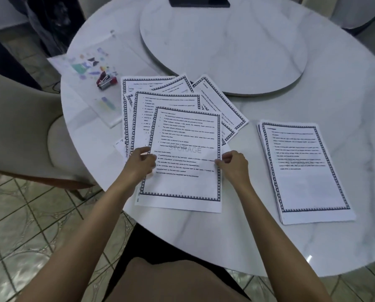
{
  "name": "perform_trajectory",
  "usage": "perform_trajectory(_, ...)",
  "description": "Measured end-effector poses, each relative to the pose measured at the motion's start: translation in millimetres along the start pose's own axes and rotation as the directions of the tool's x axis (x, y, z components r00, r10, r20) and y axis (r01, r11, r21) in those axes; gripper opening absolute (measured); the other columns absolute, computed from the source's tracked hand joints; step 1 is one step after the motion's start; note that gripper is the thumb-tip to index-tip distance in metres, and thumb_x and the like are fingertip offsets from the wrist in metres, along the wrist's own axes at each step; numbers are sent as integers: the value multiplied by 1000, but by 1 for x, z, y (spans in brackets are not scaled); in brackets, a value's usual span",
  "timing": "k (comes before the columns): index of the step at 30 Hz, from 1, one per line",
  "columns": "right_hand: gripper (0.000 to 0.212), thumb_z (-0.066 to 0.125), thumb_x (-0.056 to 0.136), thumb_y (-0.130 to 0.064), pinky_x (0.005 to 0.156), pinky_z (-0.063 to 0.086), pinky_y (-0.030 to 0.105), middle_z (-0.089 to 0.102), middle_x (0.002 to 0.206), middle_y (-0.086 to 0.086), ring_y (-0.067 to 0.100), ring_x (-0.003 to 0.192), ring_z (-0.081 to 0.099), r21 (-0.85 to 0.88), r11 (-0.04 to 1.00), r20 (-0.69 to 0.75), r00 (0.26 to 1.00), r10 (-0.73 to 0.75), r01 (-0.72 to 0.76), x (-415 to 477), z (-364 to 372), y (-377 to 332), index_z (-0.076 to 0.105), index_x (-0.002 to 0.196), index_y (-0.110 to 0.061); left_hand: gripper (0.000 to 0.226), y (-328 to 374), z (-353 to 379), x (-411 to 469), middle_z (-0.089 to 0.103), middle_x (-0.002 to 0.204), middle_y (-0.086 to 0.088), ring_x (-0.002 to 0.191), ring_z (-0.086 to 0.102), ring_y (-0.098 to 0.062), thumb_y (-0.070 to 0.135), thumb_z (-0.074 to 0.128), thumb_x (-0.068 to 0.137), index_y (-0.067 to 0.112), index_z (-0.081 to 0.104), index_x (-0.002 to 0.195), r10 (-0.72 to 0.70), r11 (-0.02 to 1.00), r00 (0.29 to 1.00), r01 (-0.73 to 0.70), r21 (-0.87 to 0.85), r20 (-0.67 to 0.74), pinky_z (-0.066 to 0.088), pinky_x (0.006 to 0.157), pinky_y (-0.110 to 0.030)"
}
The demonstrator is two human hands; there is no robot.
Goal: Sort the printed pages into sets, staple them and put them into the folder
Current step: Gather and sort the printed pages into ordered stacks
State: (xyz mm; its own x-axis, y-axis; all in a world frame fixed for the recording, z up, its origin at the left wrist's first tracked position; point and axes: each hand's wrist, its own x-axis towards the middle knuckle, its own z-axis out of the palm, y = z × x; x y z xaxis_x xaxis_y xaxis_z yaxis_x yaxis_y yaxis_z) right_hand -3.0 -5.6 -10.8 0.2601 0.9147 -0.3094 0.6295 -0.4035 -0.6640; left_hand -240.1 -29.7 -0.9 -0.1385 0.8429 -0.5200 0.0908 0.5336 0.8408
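Two hands share one sheet: our left hand (142, 162) pinches its left edge and our right hand (233, 164) pinches its right edge, so the top page (182, 136), watermarked STORAGE, sits over the fanned pile (160, 101) in front of us. We judge that sorting is the step in hand and stapling is not yet begun, since the stapler (106, 81) lies idle on the clear folder (88, 68) to the left. Next, we think, this page must join its set, perhaps the sorted stack (304, 171) on the right. Bare table (247, 236) lies between them, though the page's lower edge is near the rim.
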Motion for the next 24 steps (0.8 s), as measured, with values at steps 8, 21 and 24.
perform_trajectory(8, 12, 61, 87, -12, 50, 43, 11, 58, 91, 3, 18, 80, 54, 215, 976, -2, 999, 32, -31, 2, -2, -14, 58, 97, -8, 39, 4, -6, 6, 56, 116, -8, 92, 61, -17, 22, 51, 94, 14, 41, 130, 4, 1000, 998, -3, -21, 57, 49, 78, -24)
perform_trajectory(21, 20, 55, 91, -19, 79, 36, 24, 61, 92, 3, 17, 88, 55, 244, 969, -148, 986, 76, -39, 8, 22, -45, 64, 104, -7, 21, 29, -83, 68, 62, 114, -6, 103, 60, -26, 13, 48, 94, 22, 55, 112, 101, 973, 984, -128, 189, 148, 48, 94, -39)
perform_trajectory(24, 17, 53, 91, -18, 78, 34, 23, 61, 92, 3, 18, 88, 55, 225, 974, -219, 973, 76, -26, 7, 26, -47, 63, 101, -9, 22, 34, -94, 81, 62, 114, -6, 102, 60, -27, 13, 49, 94, 22, 55, 113, 107, 967, 980, -141, 214, 165, 48, 90, -38)
